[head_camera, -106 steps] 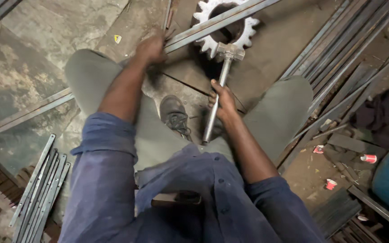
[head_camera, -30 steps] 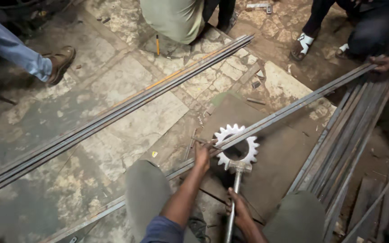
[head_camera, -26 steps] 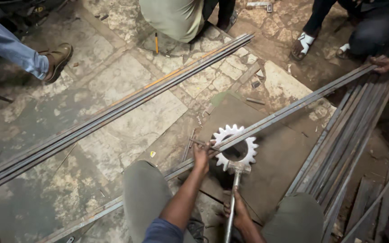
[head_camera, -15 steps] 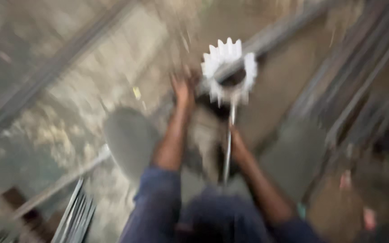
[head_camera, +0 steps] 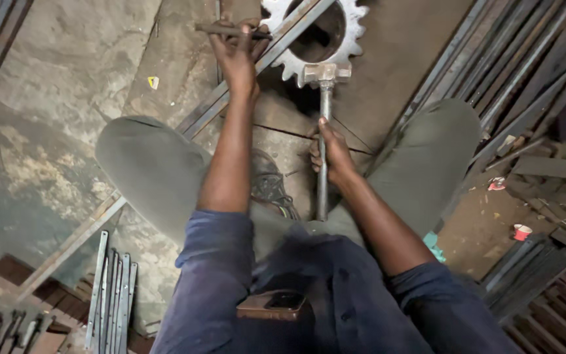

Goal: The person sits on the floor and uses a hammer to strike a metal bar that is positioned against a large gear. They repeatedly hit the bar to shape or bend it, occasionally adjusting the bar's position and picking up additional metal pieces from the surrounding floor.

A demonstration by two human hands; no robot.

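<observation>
While our right hand (head_camera: 331,152) is wrapped around the long grey steel handle (head_camera: 323,151), the toothed, pale steel gear-shaped head (head_camera: 316,36) welded to its far end sits over the long steel flat bar (head_camera: 191,118) that runs slantwise across the concrete floor (head_camera: 54,98), from the near left toward the far right edge of what we see. The handle lies between our knees, its near end close to our dark shoe (head_camera: 270,187).

Our left hand (head_camera: 237,49) is out at the far end, just left of the toothed head, closed around a short dark rod (head_camera: 224,29) that lies across the flat bar; whether the rod is gripped or only pinned down we cannot tell.

We judge the step in hand to be setting the bar in the toothed head, handle held ready to lever. The next move seems to call for a firm pull or push on the handle while the left hand keeps rod and bar from shifting, fingers kept clear of the teeth.

Farther out, a bundle of long steel rods (head_camera: 512,72) lies along the right, short flat strips (head_camera: 109,288) are stacked near the left corner, and small red-and-white cups (head_camera: 522,231) sit among scrap at the right.
</observation>
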